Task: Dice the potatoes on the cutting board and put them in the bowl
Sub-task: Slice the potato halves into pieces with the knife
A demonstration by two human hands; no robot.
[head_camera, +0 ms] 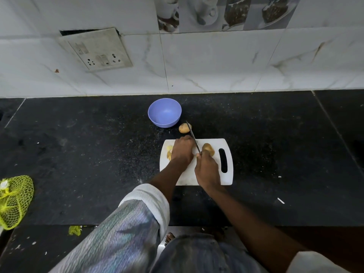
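A white cutting board (227, 180) lies on the black counter. My left hand (182, 149) is curled down over a potato piece on the board; the piece itself is hidden under the hand. Pale cut potato pieces (169, 152) lie at the board's left edge. My right hand (207, 170) grips the handle of a knife (193, 135), whose blade points away from me along the left hand's fingers. A whole potato (208, 148) sits on the board right of the blade. Another whole potato (183, 128) rests on the counter behind the board. The blue bowl (164, 112) stands empty farther back.
A yellow mesh bag (14, 200) lies at the counter's left front edge. A tiled wall with a switch and socket plate (98, 52) rises behind the counter. A small white scrap (281, 200) lies on the counter to the right. The floor and a foot show below the counter edge.
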